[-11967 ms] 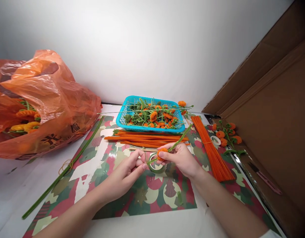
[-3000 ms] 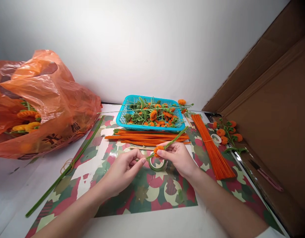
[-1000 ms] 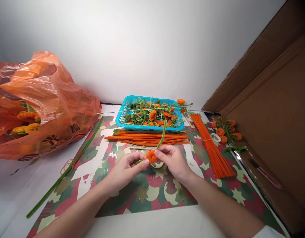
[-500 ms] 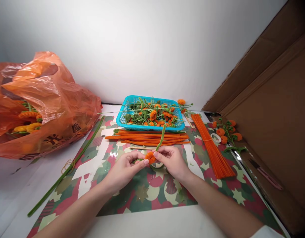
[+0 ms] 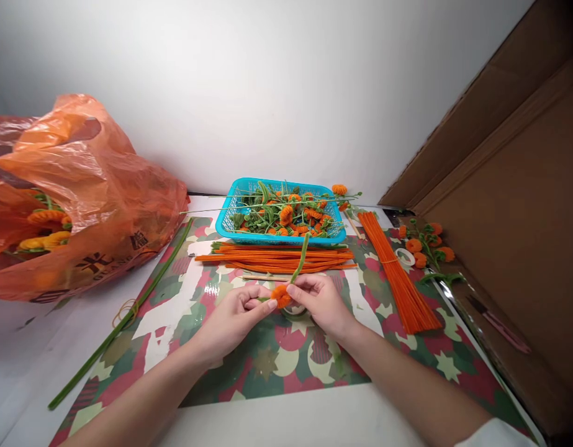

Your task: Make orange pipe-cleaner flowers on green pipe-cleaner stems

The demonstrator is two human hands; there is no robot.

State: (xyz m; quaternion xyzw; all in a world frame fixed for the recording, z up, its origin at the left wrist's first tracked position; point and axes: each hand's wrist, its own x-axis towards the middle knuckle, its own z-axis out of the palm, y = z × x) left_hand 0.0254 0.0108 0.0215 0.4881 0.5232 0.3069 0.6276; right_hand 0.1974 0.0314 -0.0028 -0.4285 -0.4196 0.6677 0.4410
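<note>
Between my two hands is a small orange pipe-cleaner pumpkin (image 5: pixel 280 296), held just above the patterned mat (image 5: pixel 267 360). My left hand (image 5: pixel 239 313) pinches its left side, thumb and fingers closed. My right hand (image 5: pixel 321 302) is closed on its right side, where a green pipe cleaner (image 5: pixel 301 259) rises upright from the fingertips. A short green end shows by my left fingers. Beneath the hands lies a roll of tape (image 5: pixel 295 312), partly covered. Just beyond are loose orange pipe cleaners (image 5: pixel 272 257) and a thin wooden stick (image 5: pixel 262 277).
A blue basket (image 5: pixel 281 239) of orange and green pieces stands at the back. Bundled orange pipe cleaners (image 5: pixel 398 273), a white tape ring (image 5: pixel 405 257), finished orange sprigs (image 5: pixel 419 259) and a pink-handled knife (image 5: pixel 500 324) lie right. Leftward are green pipe cleaners (image 5: pixel 123 323) and an orange plastic bag (image 5: pixel 109 186).
Both hands keep their hold on the orange pumpkin, and its pose is nearly the same. The whole view has shifted slightly.
</note>
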